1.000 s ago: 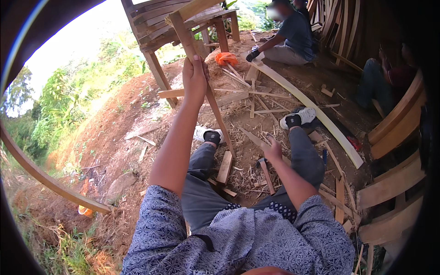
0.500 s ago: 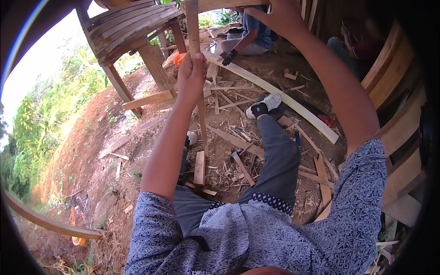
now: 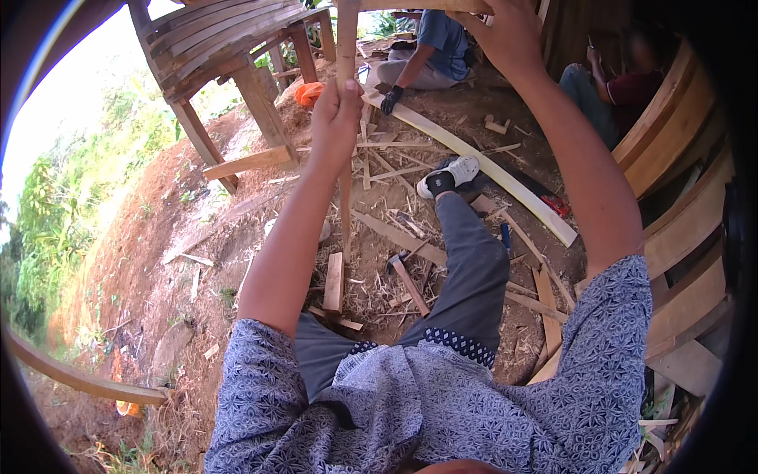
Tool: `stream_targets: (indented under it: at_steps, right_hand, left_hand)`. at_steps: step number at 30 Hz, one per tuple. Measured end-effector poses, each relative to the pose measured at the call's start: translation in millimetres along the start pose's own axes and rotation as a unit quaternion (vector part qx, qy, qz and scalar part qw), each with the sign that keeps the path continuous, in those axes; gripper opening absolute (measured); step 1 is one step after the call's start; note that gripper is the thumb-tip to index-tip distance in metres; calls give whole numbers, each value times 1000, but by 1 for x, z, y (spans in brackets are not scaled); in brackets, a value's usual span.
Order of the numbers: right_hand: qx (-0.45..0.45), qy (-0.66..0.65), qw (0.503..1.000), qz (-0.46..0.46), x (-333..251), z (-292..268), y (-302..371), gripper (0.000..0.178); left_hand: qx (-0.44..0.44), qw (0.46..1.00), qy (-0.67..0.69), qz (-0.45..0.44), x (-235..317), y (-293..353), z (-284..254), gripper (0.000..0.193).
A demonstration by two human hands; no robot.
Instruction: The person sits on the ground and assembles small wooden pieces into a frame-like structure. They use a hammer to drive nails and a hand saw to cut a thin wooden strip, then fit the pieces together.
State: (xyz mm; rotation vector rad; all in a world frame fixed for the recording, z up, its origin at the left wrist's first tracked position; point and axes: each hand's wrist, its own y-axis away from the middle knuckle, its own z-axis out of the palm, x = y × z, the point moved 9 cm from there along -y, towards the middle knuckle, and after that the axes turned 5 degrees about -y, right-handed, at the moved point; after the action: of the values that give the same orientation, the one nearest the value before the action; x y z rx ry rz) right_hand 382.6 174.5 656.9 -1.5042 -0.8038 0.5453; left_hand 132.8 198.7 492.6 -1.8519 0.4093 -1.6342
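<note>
While the left hand (image 3: 337, 110) grips a long light-brown wooden strip (image 3: 347, 47), the right hand (image 3: 509, 39) is at the end of a pale-brown wooden crosspiece (image 3: 418, 5)

Held upright in front of the person, the strip is straight and plain-faced, looking narrower and darker toward its lower end; its top is cut off by the upper edge. The left hand is wrapped around its middle, thumb uppermost. The crosspiece meets the strip near the upper edge and runs rightward to the right hand, whose fingers are at its far end; how tightly they close cannot be told.

Just beside the strip's lower end lies a rectangular light-brown wood block (image 3: 334, 283), and right of it a hammer (image 3: 408, 284) with a brown wooden handle and dark head, among shavings on the brown earth floor (image 3: 379, 316). A small pale mark on the person's black sock (image 3: 440, 183) is too small to read.

Farther out, a long, flat, pale-yellow board (image 3: 482, 162) lies slantwise, a co-worker's dark-gloved hand (image 3: 389, 99) at its far end. At upper left stands a brown slatted wooden structure (image 3: 229, 28) on legs, near a crumpled bright-orange item (image 3: 309, 94).
</note>
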Motion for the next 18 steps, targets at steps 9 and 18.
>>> stream_targets:
  at_steps: [9,18]
  right_hand:
    - [30,-5,1000,-7,-11,3,-1,40]
    - [28,-17,998,58,-14,31,20,47]
  left_hand:
    - [14,1000,20,3,-4,-3,-11,32]
    - [42,999,19,-11,-2,-7,-20,30]
